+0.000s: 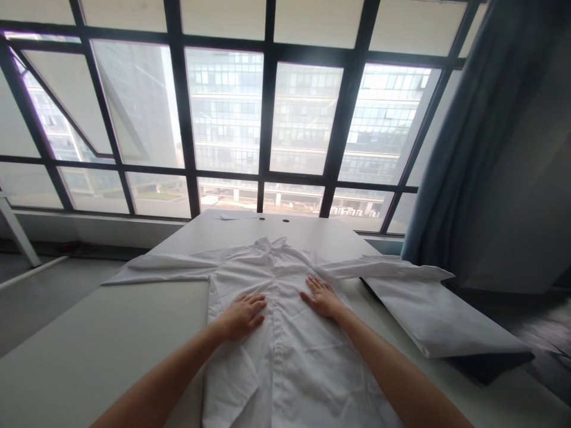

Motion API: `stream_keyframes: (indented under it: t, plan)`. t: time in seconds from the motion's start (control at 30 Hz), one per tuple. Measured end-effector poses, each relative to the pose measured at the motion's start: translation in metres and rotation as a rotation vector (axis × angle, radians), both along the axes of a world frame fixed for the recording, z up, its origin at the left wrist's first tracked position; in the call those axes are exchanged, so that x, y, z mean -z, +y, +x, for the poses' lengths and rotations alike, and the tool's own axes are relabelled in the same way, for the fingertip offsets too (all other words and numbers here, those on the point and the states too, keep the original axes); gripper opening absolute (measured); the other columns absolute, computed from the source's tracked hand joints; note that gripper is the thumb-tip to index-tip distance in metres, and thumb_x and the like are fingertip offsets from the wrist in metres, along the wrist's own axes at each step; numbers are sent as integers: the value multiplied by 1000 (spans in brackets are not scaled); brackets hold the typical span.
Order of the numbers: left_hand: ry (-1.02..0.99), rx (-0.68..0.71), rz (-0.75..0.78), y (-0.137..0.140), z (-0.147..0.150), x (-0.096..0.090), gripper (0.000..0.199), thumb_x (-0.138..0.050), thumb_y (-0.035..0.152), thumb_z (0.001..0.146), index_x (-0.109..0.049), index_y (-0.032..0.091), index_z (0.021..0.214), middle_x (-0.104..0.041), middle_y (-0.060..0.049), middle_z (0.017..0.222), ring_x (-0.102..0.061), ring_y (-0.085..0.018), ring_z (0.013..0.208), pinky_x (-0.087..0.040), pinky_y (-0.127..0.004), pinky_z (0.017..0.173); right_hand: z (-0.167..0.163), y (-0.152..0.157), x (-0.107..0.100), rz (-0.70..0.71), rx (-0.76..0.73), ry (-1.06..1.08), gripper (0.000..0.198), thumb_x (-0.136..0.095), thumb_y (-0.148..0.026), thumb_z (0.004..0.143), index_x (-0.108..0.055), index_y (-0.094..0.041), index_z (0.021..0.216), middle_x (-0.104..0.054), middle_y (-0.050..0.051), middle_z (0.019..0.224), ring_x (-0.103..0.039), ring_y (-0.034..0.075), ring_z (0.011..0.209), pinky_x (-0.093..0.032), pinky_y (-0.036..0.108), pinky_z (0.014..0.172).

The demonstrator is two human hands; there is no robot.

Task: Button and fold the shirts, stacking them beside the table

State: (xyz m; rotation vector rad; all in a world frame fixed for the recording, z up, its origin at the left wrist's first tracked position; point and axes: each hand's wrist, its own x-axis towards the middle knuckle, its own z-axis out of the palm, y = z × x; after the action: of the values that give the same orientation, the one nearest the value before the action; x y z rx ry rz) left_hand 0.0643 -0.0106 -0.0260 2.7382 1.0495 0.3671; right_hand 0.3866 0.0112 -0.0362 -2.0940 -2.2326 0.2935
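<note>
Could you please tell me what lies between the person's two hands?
In the head view, the front placket of the white shirt runs between the left hand and the right hand.

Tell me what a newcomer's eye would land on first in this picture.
Probably the bright, dark-framed window filling the upper part of the view, with a blue-grey curtain hanging at its right. Next, the white shirt spread on the table below, the left hand and right hand lying on it, one either side of its front placket.
</note>
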Motion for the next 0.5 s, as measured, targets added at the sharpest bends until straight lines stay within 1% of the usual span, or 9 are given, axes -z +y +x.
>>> stream_keyframes:
  t: [0.1,0.17,0.23,0.3,0.33,0.4,0.5]
  plan:
    - [2,33,6,5,10,1,41,-44,31,99,-53,21,137,-46,-9,150,-40,-24,140,-28,-45,119,16,6,5,4,45,-17,81,-25,-65,95,-20,-13,157,-12,9,165,-11,24,151,-11,42,122]
    - [11,37,40,3,11,-5,36,-47,28,97,-57,20,131,-51,-10,144,-45,-24,134,-34,-43,114,21,5,8,6,54,-23,80,-26,-64,96,-20,-13,157,-12,8,165,-12,24,151,-11,42,122]
    - [39,4,85,-3,5,-13,26,-50,26,95,-63,18,116,-60,-11,130,-54,-25,121,-44,-40,102,21,1,10,7,61,-34,79,-26,-63,96,-20,-14,158,-12,7,165,-11,24,151,-12,43,122]
    - [80,-38,111,-11,-7,-19,20,-49,28,96,-66,16,97,-67,-11,109,-60,-25,104,-48,-39,90,20,-5,11,13,67,-48,77,-25,-61,97,-20,-14,157,-12,7,165,-11,23,151,-12,44,122]
    - [104,-46,112,-15,-14,-21,25,-47,31,97,-65,16,89,-68,-10,99,-62,-24,95,-48,-39,87,19,-8,10,18,67,-54,76,-25,-60,97,-20,-14,157,-12,7,165,-11,23,151,-13,44,122]
    - [142,-20,99,-23,-31,-22,38,-40,35,100,-63,17,77,-69,-8,84,-63,-21,82,-45,-40,86,17,-13,10,24,65,-60,76,-26,-59,97,-21,-13,157,-13,7,165,-12,23,151,-13,43,122]
    - [154,54,69,-32,-58,-22,51,-33,36,102,-56,17,61,-65,-5,68,-60,-18,70,-42,-38,86,17,-16,8,25,67,-62,75,-27,-58,98,-21,-13,157,-14,7,165,-13,24,151,-13,44,122]
